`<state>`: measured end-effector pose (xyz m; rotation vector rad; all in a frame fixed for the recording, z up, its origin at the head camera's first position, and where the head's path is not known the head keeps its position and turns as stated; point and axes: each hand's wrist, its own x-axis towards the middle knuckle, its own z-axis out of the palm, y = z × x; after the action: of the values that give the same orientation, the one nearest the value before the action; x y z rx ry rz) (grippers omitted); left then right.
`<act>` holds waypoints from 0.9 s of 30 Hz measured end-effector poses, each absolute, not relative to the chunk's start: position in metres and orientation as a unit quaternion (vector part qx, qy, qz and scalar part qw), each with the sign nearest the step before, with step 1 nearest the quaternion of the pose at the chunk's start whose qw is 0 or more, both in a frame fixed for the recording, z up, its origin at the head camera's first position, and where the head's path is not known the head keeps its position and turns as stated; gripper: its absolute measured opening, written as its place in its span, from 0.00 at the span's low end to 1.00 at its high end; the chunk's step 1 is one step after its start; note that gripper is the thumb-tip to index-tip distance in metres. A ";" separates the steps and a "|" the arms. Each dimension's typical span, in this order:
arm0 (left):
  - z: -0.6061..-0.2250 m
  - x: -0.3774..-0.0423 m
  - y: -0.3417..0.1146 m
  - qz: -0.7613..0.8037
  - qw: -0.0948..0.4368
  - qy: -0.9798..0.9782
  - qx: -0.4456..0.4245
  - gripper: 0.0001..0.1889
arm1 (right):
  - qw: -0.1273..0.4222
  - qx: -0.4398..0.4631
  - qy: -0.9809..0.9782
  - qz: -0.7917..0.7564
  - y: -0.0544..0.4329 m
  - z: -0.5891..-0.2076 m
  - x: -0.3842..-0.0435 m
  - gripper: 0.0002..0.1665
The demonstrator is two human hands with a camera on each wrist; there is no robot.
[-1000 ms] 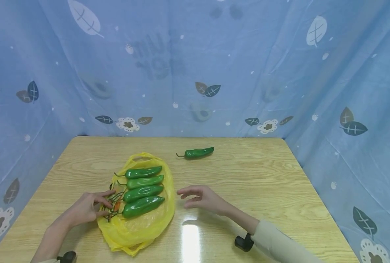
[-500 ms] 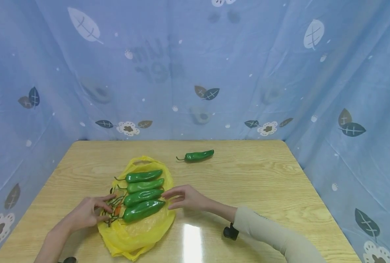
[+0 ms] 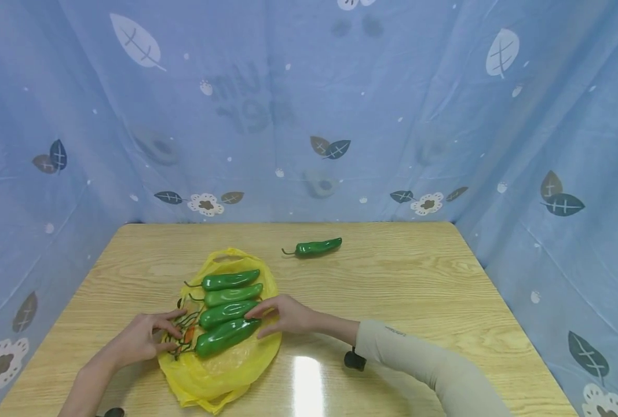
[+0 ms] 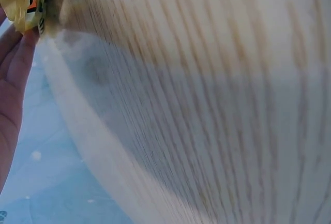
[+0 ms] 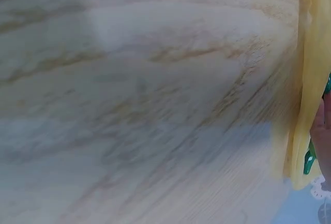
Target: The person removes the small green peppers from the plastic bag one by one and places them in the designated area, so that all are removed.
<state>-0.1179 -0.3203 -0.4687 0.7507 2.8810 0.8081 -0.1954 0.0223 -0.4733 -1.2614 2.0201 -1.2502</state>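
Note:
Several green chili peppers (image 3: 230, 313) lie side by side in a yellow plastic bag (image 3: 225, 376), stems to the left. At the bag's left edge, my left hand (image 3: 139, 337) holds the rim with fingers and thumb, beside dark and orange print. The left wrist view shows its fingertips on the crinkled bag (image 4: 18, 1). My right hand (image 3: 285, 315) reaches over the bag's right edge, thumb and fingers apart around the tip of the nearest pepper (image 3: 227, 337). Most of this hand is out of frame in the right wrist view, beside the bag wall (image 5: 310, 79).
Another green chili pepper (image 3: 316, 247) lies on the wooden table (image 3: 392, 289) near its back edge. A blue curtain (image 3: 288, 116) with leaf and flower prints surrounds the back and sides. A bright reflection shows on the tabletop at the front.
My right hand has moved left from beside the bag to the peppers' tips. My left hand stays at the bag's left edge. The peppers have kept their places.

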 end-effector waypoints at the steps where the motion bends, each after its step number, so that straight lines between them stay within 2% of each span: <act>1: -0.468 -0.118 -0.320 0.263 0.029 0.933 0.243 0.08 | 0.223 -0.461 0.733 -0.448 0.020 -0.473 -0.195 0.26; 5: -0.468 -0.117 -0.320 0.269 0.032 0.932 0.242 0.08 | 0.212 -0.482 0.736 -0.425 0.010 -0.476 -0.194 0.27; 11: -0.468 -0.117 -0.320 0.278 0.038 0.930 0.238 0.08 | 0.147 -0.499 0.771 -0.367 -0.003 -0.476 -0.192 0.27; 20: -0.468 -0.117 -0.318 0.278 0.033 0.930 0.237 0.08 | 0.114 -0.524 0.788 -0.301 -0.011 -0.477 -0.190 0.23; 27: -0.471 -0.116 -0.318 0.273 0.024 0.932 0.239 0.08 | 0.109 -0.537 0.793 -0.267 -0.014 -0.478 -0.186 0.26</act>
<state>-0.1160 -0.3182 -0.4707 0.7384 2.8829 0.8446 -0.1858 -0.0135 -0.4777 -1.5792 2.3320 -0.7852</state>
